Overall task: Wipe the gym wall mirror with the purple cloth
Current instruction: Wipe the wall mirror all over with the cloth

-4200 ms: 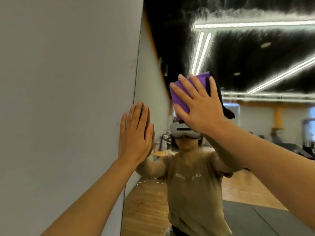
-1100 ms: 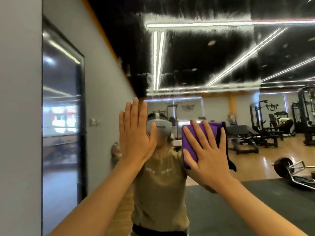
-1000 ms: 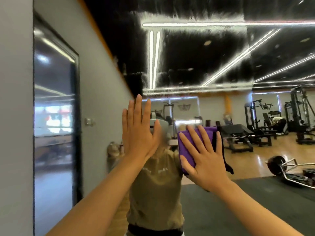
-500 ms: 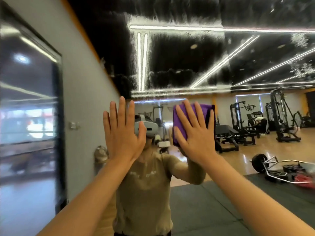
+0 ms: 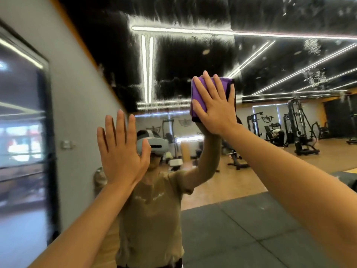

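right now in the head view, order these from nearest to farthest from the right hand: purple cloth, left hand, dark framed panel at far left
1. The purple cloth: directly under the right hand, pressed flat against the mirror.
2. The left hand: lower and to the left, palm flat on the glass.
3. The dark framed panel: at the far left edge of the view.

I have one view only, from the head-worn camera: it faces the wall mirror (image 5: pixel 251 171) close up and tilts slightly upward, so its wide angle takes in my own reflection (image 5: pixel 152 200), the reflected ceiling lights (image 5: pixel 146 68) and gym floor (image 5: pixel 241 229).
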The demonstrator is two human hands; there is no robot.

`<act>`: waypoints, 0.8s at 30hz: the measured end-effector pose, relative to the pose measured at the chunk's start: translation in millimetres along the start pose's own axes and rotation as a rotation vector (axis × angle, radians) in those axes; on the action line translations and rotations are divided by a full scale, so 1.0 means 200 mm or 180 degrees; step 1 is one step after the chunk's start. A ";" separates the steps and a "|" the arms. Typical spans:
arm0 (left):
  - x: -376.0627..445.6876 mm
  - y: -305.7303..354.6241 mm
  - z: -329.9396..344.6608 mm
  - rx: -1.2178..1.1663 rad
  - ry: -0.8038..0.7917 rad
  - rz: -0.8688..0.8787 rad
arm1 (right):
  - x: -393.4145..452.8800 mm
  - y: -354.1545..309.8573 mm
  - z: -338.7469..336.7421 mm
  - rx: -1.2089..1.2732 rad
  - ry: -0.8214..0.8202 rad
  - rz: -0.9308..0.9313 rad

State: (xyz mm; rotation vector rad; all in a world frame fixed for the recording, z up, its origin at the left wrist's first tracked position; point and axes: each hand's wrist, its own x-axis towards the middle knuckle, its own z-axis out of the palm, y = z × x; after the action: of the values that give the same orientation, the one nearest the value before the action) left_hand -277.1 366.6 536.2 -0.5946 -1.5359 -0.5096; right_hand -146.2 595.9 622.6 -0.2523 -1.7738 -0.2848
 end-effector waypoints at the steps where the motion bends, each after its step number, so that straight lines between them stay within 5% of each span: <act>1: 0.00 0.00 0.00 -0.0009 -0.0019 0.0000 | -0.04 -0.01 0.01 0.0054 0.0042 0.0020; 9: -0.02 0.00 -0.01 -0.0065 0.0035 -0.0019 | -0.75 0.05 0.16 0.0113 0.0126 -0.0175; 19: -0.01 0.01 0.00 -0.0081 0.0143 -0.0001 | -0.04 0.18 -0.02 -0.0034 0.0020 0.0050; 24: -0.01 0.01 0.01 -0.0114 0.0140 -0.0007 | -0.27 0.14 0.04 0.0107 0.0107 -0.0001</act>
State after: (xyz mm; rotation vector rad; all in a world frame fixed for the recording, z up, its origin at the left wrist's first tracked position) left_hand -277.0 368.2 533.4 -0.6055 -1.4886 -0.5497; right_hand -133.1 624.2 569.6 -0.2222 -1.7438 -0.2578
